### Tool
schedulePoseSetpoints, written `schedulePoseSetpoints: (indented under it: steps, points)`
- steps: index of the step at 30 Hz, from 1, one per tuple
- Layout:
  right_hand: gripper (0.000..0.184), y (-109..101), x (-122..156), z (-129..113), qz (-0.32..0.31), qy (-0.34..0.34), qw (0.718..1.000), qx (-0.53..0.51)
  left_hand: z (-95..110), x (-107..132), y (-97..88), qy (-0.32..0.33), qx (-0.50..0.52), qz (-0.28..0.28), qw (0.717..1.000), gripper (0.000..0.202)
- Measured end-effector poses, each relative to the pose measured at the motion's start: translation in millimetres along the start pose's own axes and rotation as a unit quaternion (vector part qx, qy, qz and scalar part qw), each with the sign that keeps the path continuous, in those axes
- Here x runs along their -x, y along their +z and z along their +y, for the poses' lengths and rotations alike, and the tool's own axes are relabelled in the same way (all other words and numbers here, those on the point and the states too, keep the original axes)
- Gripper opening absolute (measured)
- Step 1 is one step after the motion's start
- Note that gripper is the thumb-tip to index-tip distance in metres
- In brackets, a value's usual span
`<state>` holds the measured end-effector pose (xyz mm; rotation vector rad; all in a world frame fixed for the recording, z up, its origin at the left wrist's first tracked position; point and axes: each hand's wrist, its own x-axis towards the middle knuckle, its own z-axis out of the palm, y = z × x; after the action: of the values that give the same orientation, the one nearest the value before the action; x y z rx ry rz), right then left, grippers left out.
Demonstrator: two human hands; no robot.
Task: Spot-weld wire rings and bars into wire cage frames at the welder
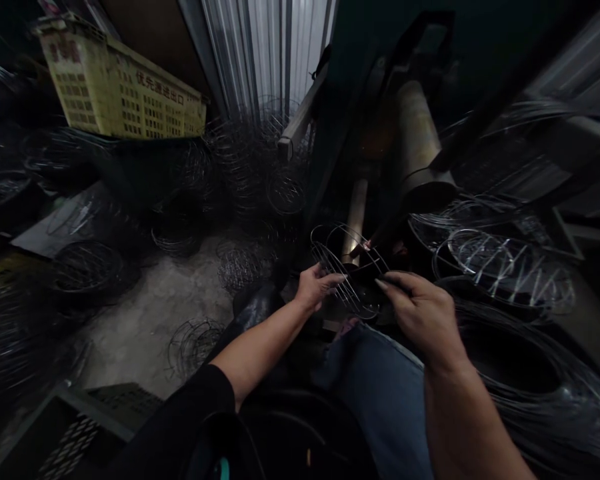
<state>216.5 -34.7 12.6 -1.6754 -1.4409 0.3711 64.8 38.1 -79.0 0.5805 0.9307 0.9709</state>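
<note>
My left hand [316, 288] is closed on the left side of a round wire frame [353, 293], made of thin metal rods with curved rims. On the frame's right side is my right hand [425, 312], with its thumb and fingers pinched together at the rim; what lies between those fingertips is too dark to make out. The frame is tilted above my lap, against the end of a lower metal cylinder [355, 220] of a machine. A small copper-coloured tip [366, 245] shows right by the frame's rods. Higher up, a thicker metal cylinder [423, 133] points toward me.
Finished-looking wire pieces [510, 267] lie stacked at right, above a large wire coil [515, 353]. A yellow crate [130, 93] sits on a dark bin at back left. More wire frames [195, 347] lie on the concrete floor [155, 300]. A green crate [75, 427] stands lower left.
</note>
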Motion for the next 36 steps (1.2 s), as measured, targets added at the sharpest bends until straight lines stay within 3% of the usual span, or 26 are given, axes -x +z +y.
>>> schedulePoseSetpoints:
  steps: [7,14,20,31,36]
  points:
    - [0.031,1,-18,-6,-0.036,0.089,0.994,-0.06,4,2,-4.8,-0.017,-0.017,-0.015,1.0,0.038]
    - [0.029,13,-5,-6,0.019,-0.064,0.996,0.053,0,-1,-6.5,0.001,-0.006,0.001,1.0,0.039]
    - [0.029,13,-5,-4,0.056,-0.063,0.994,0.066,0,0,-3.1,-0.018,0.01,-0.017,1.0,0.039]
    - [0.032,16,-24,-16,0.036,-0.067,0.989,0.126,-5,-5,6.5,-0.074,0.04,-0.014,0.996,0.033]
    - [0.027,-2,-6,-7,0.056,-0.045,0.997,0.008,-11,-2,11.0,-0.094,0.051,-0.019,0.994,0.031]
